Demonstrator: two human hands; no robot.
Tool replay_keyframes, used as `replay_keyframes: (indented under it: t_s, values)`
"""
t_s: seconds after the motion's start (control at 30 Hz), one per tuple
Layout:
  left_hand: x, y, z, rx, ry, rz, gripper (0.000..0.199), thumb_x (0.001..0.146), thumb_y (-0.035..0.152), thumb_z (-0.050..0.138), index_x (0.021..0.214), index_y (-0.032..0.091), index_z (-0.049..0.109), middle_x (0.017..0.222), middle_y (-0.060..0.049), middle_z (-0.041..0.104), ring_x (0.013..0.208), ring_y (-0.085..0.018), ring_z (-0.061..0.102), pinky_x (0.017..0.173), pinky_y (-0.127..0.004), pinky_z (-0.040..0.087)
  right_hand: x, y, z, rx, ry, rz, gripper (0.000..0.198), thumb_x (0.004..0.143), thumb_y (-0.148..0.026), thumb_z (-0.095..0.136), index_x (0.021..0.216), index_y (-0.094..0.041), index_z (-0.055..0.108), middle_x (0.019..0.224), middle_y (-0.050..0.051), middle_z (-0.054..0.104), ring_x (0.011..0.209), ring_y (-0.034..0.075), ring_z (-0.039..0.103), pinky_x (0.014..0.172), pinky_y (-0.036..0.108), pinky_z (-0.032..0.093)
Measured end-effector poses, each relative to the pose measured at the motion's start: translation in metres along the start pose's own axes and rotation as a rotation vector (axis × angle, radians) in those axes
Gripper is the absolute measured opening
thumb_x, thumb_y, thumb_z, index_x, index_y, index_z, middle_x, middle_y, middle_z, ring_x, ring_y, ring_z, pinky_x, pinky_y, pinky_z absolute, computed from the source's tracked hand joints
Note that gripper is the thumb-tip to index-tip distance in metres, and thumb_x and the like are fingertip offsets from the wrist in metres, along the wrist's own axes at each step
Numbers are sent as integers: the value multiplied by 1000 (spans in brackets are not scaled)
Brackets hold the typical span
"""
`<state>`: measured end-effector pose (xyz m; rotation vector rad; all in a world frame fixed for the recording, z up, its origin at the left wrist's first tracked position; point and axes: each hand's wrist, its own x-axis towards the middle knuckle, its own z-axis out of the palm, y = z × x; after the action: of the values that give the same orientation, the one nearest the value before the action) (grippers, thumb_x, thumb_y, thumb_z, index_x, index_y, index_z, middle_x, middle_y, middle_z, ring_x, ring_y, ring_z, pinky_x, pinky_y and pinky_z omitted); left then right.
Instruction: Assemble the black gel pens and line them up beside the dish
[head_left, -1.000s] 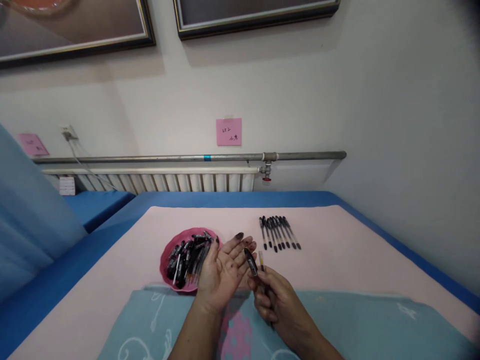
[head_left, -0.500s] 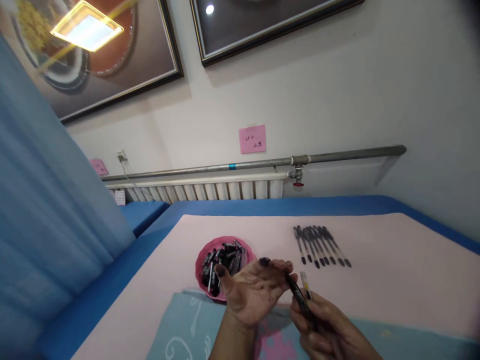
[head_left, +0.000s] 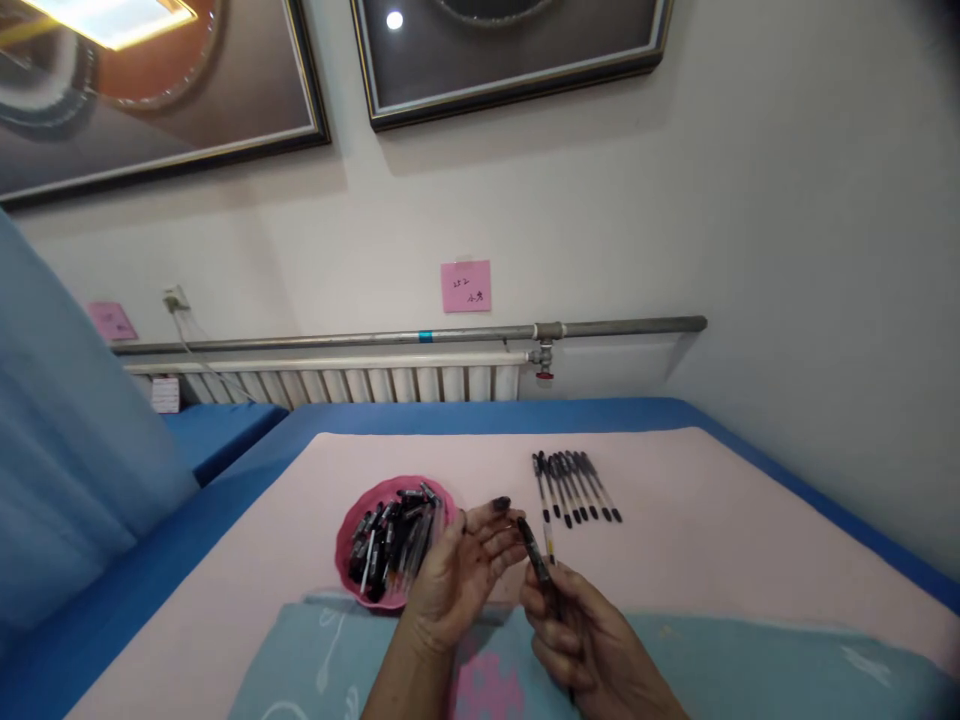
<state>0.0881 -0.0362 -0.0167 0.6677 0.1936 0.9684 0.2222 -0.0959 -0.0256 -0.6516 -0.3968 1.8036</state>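
Note:
My right hand (head_left: pixel 577 635) is closed around a dark pen (head_left: pixel 541 568) that points up and to the left. A thin clear tube with a yellowish section (head_left: pixel 550 543), like a pen refill, sticks up from the same hand. My left hand (head_left: pixel 469 565) is open, palm up, with black stains on its fingertips. Its fingers come close to the pen's upper end; whether they touch it I cannot tell. Behind the left hand, a pink basket (head_left: pixel 341 545) holds many black pens and parts. A row of several capped pens (head_left: pixel 574 487) lies beyond the right hand.
A pale pink sheet (head_left: pixel 750 540) covers the blue bed-like table (head_left: pixel 480 415), and a teal patterned cloth (head_left: pixel 720 660) lies along the near side. A blue curtain (head_left: pixel 67 450) hangs at left. At the wall run a radiator (head_left: pixel 405 384) and a metal pipe (head_left: pixel 345 343).
The view has swung right, so everything sits further left. My left hand's fingers and thumb have drawn in from a wider spread. The pen stays in my right hand.

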Motion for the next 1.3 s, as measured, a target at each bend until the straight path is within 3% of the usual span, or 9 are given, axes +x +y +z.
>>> replay_keyframes:
  t_s: [0.13, 0.4, 0.6, 0.73, 0.83, 1.1, 1.3]
  values:
    - [1, -7, 2, 201, 86, -16, 25, 73, 26, 66, 94, 12, 68, 87, -10, 68, 78, -17, 61, 78, -29, 43, 3, -2, -2, 36, 47, 1, 25, 64, -32, 74, 73, -14, 59, 60, -3, 53, 37, -1, 26, 29, 9, 10]
    - [7, -17, -6, 398, 111, -104, 21, 73, 34, 66, 74, 14, 60, 58, 1, 56, 48, -9, 52, 51, -21, 37, 10, 6, -3, -21, 85, 4, 18, 71, -28, 68, 74, -11, 62, 60, -1, 55, 38, 1, 34, 29, 11, 19]
    - [8, -11, -8, 298, 238, -33, 23, 67, 31, 72, 78, 12, 64, 64, 0, 61, 58, -8, 54, 60, -21, 41, 10, 2, -5, -40, 116, -55, 22, 76, -35, 63, 73, -12, 65, 62, 0, 58, 46, 6, 47, 37, 16, 36]
    - [7, -7, -9, 255, 245, -50, 21, 67, 28, 72, 77, 12, 64, 62, -1, 62, 57, -10, 57, 60, -22, 43, 11, -2, -9, -49, 143, -105, 26, 78, -38, 61, 73, -13, 65, 66, 3, 62, 51, 7, 51, 42, 17, 39]
    - [6, -6, -9, 250, 252, -55, 22, 66, 24, 73, 81, 12, 64, 64, -1, 64, 57, -10, 58, 60, -23, 44, 12, -4, -11, -61, 153, -130, 29, 78, -41, 59, 72, -14, 65, 64, 2, 61, 49, 7, 49, 39, 17, 37]
    - [6, -5, -10, 220, 263, -44, 19, 65, 15, 71, 82, 12, 62, 72, -4, 69, 61, -13, 63, 61, -25, 49, 8, -5, -10, -165, 216, -167, 28, 73, -44, 66, 74, -16, 62, 58, -4, 53, 35, 2, 33, 29, 14, 16]
    - [4, -1, -10, 129, 293, -85, 21, 68, 12, 67, 89, 12, 61, 75, -7, 70, 64, -15, 65, 62, -27, 51, 8, -6, -12, -206, 241, -227, 32, 67, -46, 71, 69, -17, 57, 59, -6, 52, 39, 3, 39, 29, 13, 18]
